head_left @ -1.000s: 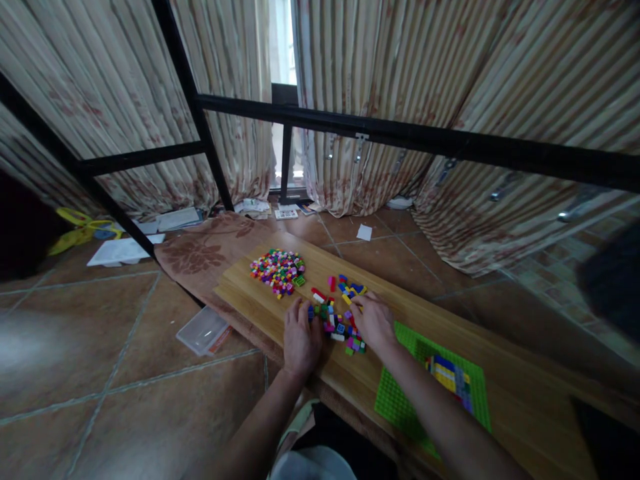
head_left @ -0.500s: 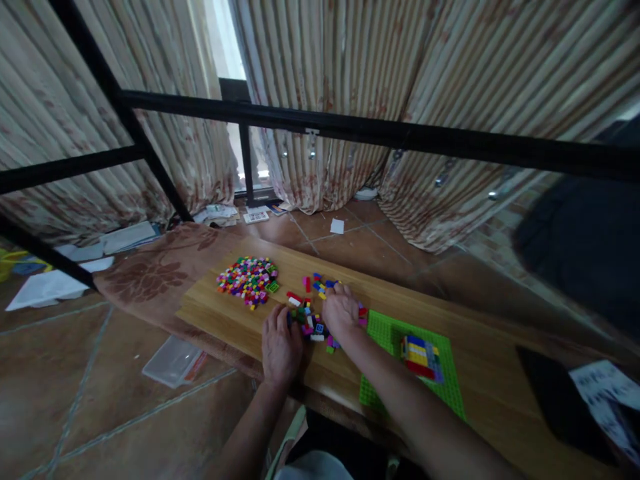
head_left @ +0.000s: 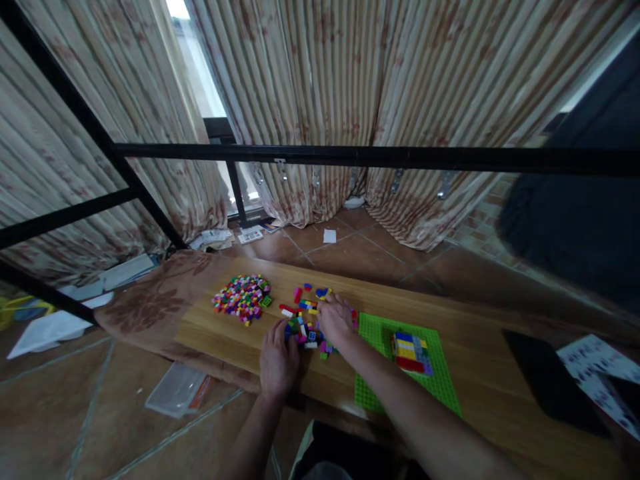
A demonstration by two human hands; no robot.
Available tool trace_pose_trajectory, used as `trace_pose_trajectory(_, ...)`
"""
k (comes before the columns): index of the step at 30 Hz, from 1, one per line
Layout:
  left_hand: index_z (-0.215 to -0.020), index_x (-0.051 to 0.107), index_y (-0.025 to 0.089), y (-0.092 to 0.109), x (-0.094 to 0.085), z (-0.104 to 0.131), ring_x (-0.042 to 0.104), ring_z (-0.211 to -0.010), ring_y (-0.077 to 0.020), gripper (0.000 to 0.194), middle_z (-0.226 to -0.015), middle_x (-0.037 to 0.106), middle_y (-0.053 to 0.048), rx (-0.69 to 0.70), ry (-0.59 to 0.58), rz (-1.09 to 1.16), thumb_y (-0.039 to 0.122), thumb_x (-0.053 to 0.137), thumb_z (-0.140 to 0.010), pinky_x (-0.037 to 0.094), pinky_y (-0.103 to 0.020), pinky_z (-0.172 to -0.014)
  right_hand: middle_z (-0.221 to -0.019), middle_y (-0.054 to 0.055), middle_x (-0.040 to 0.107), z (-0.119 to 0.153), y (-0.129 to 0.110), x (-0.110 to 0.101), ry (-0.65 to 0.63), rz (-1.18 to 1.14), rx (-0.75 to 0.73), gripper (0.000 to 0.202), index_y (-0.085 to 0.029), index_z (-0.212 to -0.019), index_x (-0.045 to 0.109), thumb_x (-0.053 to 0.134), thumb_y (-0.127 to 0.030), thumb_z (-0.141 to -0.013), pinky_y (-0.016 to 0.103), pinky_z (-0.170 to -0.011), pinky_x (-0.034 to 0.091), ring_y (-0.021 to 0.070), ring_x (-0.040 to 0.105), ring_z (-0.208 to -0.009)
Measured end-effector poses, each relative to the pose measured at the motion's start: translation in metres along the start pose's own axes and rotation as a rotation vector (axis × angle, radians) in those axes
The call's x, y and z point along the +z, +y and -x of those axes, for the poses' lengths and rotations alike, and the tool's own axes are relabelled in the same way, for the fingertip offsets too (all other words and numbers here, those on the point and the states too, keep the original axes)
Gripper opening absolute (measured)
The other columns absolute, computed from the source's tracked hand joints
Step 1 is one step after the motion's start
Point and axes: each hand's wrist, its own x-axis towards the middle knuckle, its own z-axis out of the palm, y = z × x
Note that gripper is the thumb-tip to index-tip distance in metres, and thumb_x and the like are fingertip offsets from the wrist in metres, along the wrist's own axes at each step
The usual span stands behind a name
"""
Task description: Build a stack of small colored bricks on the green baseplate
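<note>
Loose toy building bricks (head_left: pixel 311 336) of many colours lie scattered on a wooden table, between my two hands. At their near left edge is my left hand (head_left: pixel 279 360), fingers curled, with a dark blue brick at the fingertips. My right hand (head_left: pixel 336 320) reaches over the right side of the scatter with its fingers bent down among the bricks. Whatever its fingertips grip is hidden beneath the hand. Under my right forearm lies a green baseplate (head_left: pixel 445 373), bearing a small block built of blue, white, yellow, red and grey-blue bricks (head_left: pixel 411 352).
A heap of small bricks (head_left: pixel 240 297) sits on the left of the wooden table (head_left: pixel 210 343). To the right are a dark flat panel (head_left: pixel 550 380) and a printed sheet (head_left: pixel 595 367). A black metal rail (head_left: pixel 350 155) crosses beyond the table. On the floor lies a clear plastic box (head_left: pixel 175 389).
The camera view has tilted, so the table appears slightly lower and further left. Both hands stay over the same bricks; my right fingers have shifted only a little.
</note>
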Motion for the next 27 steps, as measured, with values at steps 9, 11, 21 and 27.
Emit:
trace_pose_trajectory(9,-0.12,0.052,0.019,0.0,-0.003,0.0,0.053,-0.116,-0.0254,0.036,-0.122,0.058,-0.01,0.013,-0.015,0.052,0.018,0.047,-0.085,0.044,-0.045,-0.1,-0.096,0.009,0.064,0.001,-0.004,0.004,0.028,-0.041,-0.033,0.018,-0.02,-0.084,0.069,0.052,-0.022,-0.085,0.036,-0.085,0.035,0.0246,0.05,-0.098)
trace_pose_trajectory(11,-0.12,0.052,0.019,0.0,-0.003,0.0,0.052,-0.117,-0.0252,0.036,-0.122,0.058,-0.01,0.006,-0.012,0.064,0.018,0.047,-0.085,0.043,-0.045,-0.101,-0.096,0.008,0.064,0.005,-0.005,0.003,0.045,-0.058,-0.034,0.018,-0.021,-0.086,0.069,0.051,-0.022,-0.085,0.035,-0.086,0.035,0.0238,0.05,-0.098)
trace_pose_trajectory(21,-0.117,0.056,0.018,0.016,-0.014,0.003,0.049,-0.12,-0.0263,0.035,-0.124,0.057,-0.011,-0.084,0.119,0.223,0.03,0.055,-0.084,0.039,-0.045,-0.103,-0.092,0.006,0.062,0.06,0.019,-0.012,0.297,-0.397,-0.035,0.016,-0.02,-0.089,0.061,0.045,-0.023,-0.09,0.032,-0.087,0.042,0.0205,0.056,-0.094)
trace_pose_trajectory(27,-0.104,0.062,0.016,0.084,-0.017,0.012,0.062,-0.089,-0.0195,0.035,-0.096,0.067,-0.008,-0.372,-0.157,0.985,0.043,0.06,-0.082,0.049,-0.03,-0.079,-0.102,0.006,0.063,0.111,0.023,-0.018,0.569,-0.48,-0.096,0.016,-0.022,-0.102,0.059,0.047,-0.026,-0.091,0.035,-0.087,0.047,0.0195,0.058,-0.098)
